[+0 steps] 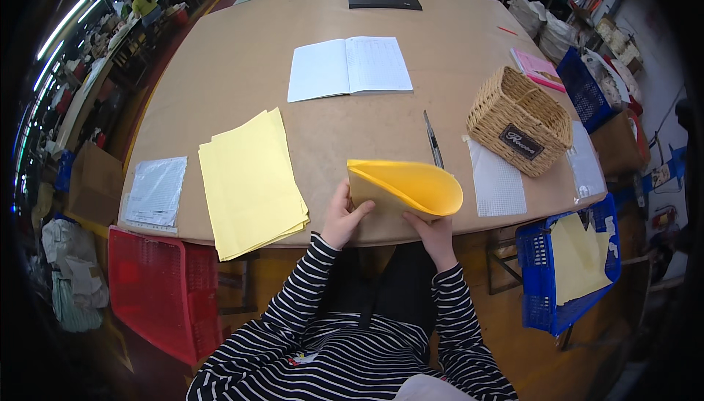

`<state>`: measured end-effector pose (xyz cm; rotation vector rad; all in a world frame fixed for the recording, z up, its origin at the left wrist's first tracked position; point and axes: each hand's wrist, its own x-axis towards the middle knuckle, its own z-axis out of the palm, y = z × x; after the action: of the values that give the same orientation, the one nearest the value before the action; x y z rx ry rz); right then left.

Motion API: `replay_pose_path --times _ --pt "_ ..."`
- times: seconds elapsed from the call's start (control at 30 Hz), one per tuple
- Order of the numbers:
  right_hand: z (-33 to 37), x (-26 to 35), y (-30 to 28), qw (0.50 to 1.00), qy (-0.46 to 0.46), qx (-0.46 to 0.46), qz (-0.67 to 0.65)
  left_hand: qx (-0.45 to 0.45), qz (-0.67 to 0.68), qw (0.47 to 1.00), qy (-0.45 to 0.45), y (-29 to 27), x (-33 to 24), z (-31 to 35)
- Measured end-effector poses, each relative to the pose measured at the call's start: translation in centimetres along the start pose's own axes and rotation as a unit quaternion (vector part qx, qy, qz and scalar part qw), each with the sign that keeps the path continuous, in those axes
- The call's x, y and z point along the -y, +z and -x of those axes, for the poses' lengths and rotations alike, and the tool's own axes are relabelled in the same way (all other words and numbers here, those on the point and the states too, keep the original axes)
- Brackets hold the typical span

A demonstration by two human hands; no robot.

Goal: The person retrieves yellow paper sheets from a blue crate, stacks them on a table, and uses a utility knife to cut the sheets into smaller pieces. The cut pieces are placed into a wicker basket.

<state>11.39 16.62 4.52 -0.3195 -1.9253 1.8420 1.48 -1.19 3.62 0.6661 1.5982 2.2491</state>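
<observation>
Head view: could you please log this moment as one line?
left hand: holds yellow sheet | right hand: holds sheet, curled over | scissors: beside | paper stack: left

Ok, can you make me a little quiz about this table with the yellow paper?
1. True or false: both hands hold the curled yellow sheet.
2. What lies just behind the curled sheet: scissors, a cup, or a ruler?
3. Which side of the person is the stack of yellow sheets on?

Key:
1. True: left hand and right hand both hold it.
2. Scissors.
3. The left.
</observation>
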Motion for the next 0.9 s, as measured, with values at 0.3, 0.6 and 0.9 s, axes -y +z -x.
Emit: replay_pose_path --times 0.3,0.6,0.9 --pt "0.5 1.0 1.6 0.995 0.038 -0.089 0.019 0.001 -0.084 0.996 0.024 0.2 1.6 -0.2" --pt "1.3 1.0 1.5 0.999 0.015 -0.049 -0.017 -0.026 -0.124 0.992 0.02 0.4 -0.2 0.3" --pt "2.9 -1.3 0.7 0.999 -0.033 0.017 0.012 -0.055 -0.044 0.997 0.015 -1.5 1.6 2.3"
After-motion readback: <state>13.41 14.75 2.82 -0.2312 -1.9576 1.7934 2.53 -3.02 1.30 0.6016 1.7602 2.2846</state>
